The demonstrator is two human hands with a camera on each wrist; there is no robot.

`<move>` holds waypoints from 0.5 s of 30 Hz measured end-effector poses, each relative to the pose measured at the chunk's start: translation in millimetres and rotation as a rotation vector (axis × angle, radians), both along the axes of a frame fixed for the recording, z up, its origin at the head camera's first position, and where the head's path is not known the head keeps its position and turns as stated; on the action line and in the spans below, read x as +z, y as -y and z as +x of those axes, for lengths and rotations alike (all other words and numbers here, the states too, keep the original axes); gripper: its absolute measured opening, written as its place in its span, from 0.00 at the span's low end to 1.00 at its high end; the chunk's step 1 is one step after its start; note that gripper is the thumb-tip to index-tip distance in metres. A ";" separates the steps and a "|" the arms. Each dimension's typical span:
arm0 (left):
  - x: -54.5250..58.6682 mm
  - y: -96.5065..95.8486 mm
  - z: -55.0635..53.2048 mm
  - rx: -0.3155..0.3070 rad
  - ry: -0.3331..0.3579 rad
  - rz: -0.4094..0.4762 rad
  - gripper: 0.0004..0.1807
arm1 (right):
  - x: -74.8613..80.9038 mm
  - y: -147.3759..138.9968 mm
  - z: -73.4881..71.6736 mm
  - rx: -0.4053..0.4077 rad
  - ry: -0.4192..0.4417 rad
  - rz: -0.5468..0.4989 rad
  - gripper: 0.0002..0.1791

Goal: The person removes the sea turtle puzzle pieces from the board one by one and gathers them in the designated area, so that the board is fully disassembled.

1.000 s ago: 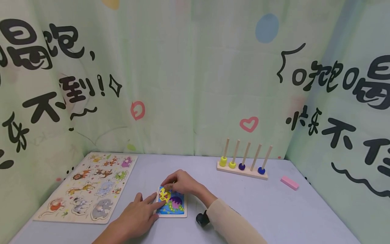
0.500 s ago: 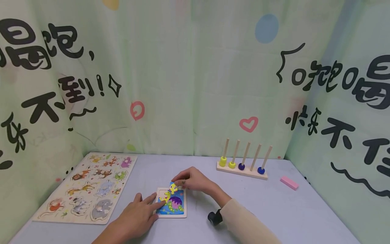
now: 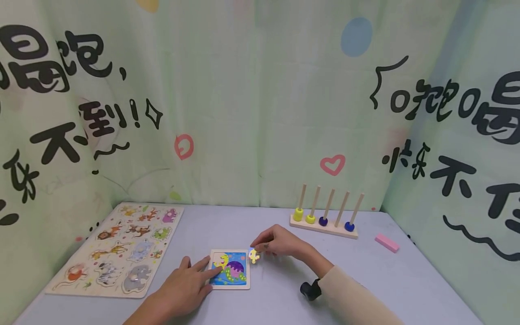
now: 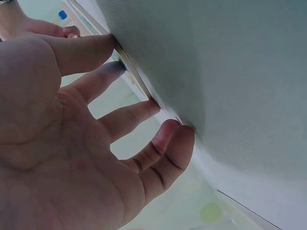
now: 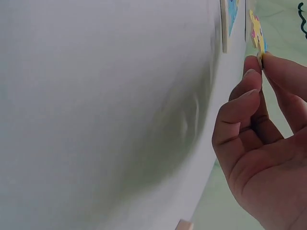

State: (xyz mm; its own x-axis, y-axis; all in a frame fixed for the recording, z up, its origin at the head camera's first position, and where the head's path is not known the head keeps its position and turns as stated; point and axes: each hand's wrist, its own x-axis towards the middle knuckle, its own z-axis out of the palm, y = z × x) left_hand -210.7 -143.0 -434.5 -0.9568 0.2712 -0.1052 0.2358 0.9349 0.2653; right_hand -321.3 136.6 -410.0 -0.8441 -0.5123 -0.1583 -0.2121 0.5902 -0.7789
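A small jigsaw puzzle in a light wooden frame lies on the table in the head view, showing a purple egg shape on blue. My left hand rests at its left side, the index finger lying over the picture. Its fingers are extended along the frame's edge in the left wrist view. To the right of the puzzle, my right hand pinches a yellow and blue jigsaw piece between thumb and fingertips. The right wrist view shows this piece edge-on, above the table surface.
A wooden animal puzzle board lies at the left. At the back right stands a peg rack with yellow and dark blue beads. A pink block lies farther right. Printed curtains enclose the table.
My right hand has lifted the jigsaw piece out of the puzzle's upper part and carried it right, past the frame. The left hand has stayed in place.
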 end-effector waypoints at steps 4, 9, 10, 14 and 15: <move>0.2 0.5 0.6 -0.004 -0.012 0.003 0.24 | -1.8 -9.2 -0.4 -0.007 0.009 0.016 0.09; -0.1 1.2 0.5 -0.008 -0.012 0.004 0.24 | -2.7 -17.7 -1.6 -0.018 0.013 0.040 0.09; -0.3 1.2 0.4 -0.008 -0.010 0.004 0.24 | -2.9 -19.2 -1.8 -0.021 0.014 0.045 0.08; -1.3 0.6 -0.4 -0.006 -0.003 0.008 0.25 | -4.1 -24.7 -2.3 -0.039 0.017 0.067 0.08; -1.4 0.5 -0.5 -0.006 -0.003 0.009 0.25 | -4.6 -25.8 -2.3 -0.043 0.018 0.071 0.08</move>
State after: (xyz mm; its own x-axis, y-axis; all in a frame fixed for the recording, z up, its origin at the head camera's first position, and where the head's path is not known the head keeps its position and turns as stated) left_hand -211.2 -143.5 -435.9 -0.9554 0.2777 -0.1001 0.2421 0.9312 0.2726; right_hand -323.6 162.4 -414.7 -0.8620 -0.4621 -0.2082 -0.1716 0.6525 -0.7381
